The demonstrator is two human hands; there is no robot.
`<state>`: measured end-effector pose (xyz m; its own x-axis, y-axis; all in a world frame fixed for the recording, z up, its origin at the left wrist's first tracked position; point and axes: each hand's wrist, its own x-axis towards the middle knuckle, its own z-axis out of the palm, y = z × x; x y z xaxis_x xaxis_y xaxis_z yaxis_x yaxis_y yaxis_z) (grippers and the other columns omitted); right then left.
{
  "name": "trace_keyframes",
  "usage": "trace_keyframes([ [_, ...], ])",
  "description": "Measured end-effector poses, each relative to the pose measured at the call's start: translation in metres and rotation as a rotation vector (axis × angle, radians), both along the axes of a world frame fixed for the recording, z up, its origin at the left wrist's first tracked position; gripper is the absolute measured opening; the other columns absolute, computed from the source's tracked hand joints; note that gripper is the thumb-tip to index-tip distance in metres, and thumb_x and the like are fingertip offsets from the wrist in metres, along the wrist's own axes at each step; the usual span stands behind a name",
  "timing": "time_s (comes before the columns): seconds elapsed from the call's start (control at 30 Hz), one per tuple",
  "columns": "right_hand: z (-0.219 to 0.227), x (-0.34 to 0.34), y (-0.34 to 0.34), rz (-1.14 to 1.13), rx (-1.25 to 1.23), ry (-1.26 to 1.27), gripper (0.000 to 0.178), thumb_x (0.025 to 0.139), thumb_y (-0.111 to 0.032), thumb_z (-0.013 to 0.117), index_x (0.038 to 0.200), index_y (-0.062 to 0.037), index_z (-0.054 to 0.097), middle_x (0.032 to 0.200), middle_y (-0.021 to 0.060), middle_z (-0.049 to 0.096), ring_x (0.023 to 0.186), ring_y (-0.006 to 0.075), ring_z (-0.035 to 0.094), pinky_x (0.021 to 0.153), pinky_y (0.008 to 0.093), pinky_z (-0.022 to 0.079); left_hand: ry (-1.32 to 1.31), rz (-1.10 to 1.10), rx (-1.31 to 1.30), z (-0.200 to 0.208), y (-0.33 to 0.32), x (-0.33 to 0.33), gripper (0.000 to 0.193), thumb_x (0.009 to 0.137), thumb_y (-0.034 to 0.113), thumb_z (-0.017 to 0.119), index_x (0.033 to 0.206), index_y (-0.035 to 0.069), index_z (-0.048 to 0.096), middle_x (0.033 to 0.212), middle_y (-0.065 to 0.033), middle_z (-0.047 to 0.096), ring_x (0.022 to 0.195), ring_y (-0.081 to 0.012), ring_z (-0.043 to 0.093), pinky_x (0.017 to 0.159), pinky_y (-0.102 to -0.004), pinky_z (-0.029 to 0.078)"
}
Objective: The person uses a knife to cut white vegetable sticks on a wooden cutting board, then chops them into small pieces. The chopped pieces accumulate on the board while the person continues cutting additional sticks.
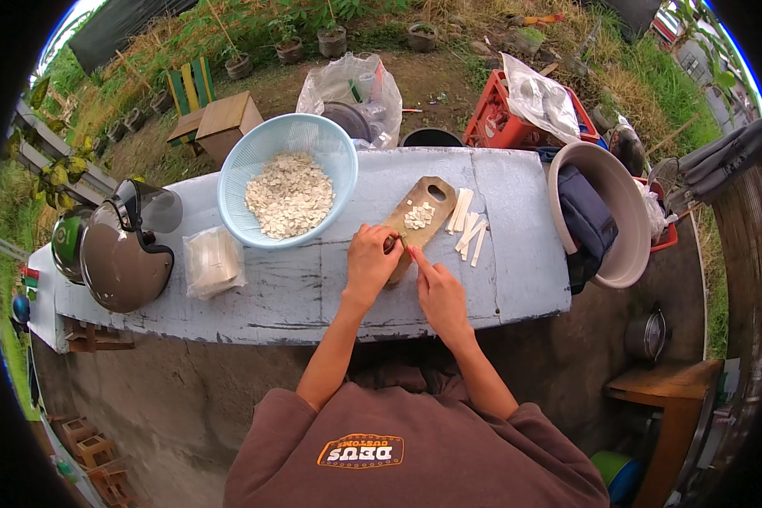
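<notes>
A worn wooden cutting board [400, 222] with a handle hole lies slanted on the table. Small pale chopped pieces [419, 215] are heaped near its far end. My left hand [372, 266] is closed over the board's left edge, fingers curled around something small and hard to make out. From the right, my right hand [441, 296] comes in closed, its index finger stretched toward the left fingertips; what it grips is mostly hidden. Pale flat strips [471, 229] lie just right of the board. A light blue colander [229, 199] holds many similar chopped pieces [289, 196].
On the pale blue table [516, 254], two helmets [120, 258] and a clear plastic pack [213, 262] sit at left. At right stands a large beige basin [631, 245] with a dark blue bag [586, 212]. Beyond are a red crate [487, 123] and a plastic sack [381, 93].
</notes>
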<state>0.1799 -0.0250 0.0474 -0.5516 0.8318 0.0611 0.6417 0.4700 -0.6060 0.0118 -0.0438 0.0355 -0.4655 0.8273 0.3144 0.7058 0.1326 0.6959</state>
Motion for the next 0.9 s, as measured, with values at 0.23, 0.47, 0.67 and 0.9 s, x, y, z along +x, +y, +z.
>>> trace_keyframes([
  [0.23,0.003,0.007,0.005,-0.015,0.029,0.065,0.048,0.101,-0.016,0.058,0.147,-0.0286,0.058,0.085,0.0148,0.061,0.075,0.0367,0.065,0.068,0.0482,0.053,-0.077,-0.019,-0.031,0.0,-0.006,-0.003,0.012,0.085,0.012,0.075,0.087,0.001,0.072,0.087,-0.0127,0.069,0.092,-0.0324,0.061,0.084,-0.042,0.051],
  [0.47,0.013,0.009,0.005,0.031,0.011,0.07,0.049,0.101,-0.016,0.058,0.147,-0.0302,0.058,0.084,0.0144,0.06,0.074,0.0357,0.065,0.068,0.0485,0.052,-0.076,-0.005,-0.043,0.003,-0.006,-0.004,0.011,0.084,0.011,0.075,0.087,0.0,0.073,0.089,-0.0133,0.07,0.096,-0.0321,0.062,0.087,-0.0422,0.051],
  [0.67,0.009,0.008,0.001,0.044,0.009,0.044,0.051,0.1,-0.016,0.058,0.149,-0.0311,0.057,0.084,0.015,0.06,0.073,0.0366,0.065,0.069,0.0492,0.053,-0.084,-0.014,-0.025,0.003,-0.006,-0.004,0.012,0.084,0.011,0.075,0.089,0.0,0.074,0.09,-0.0132,0.071,0.096,-0.0321,0.063,0.088,-0.042,0.051],
  [0.9,0.0,0.004,0.0,0.03,0.026,0.007,0.05,0.101,-0.016,0.058,0.148,-0.0306,0.057,0.084,0.0153,0.061,0.074,0.0372,0.065,0.069,0.0493,0.053,-0.141,-0.03,-0.062,0.008,-0.007,-0.003,0.013,0.083,0.011,0.076,0.088,-0.001,0.072,0.09,-0.0132,0.071,0.094,-0.0315,0.062,0.088,-0.0414,0.051],
])
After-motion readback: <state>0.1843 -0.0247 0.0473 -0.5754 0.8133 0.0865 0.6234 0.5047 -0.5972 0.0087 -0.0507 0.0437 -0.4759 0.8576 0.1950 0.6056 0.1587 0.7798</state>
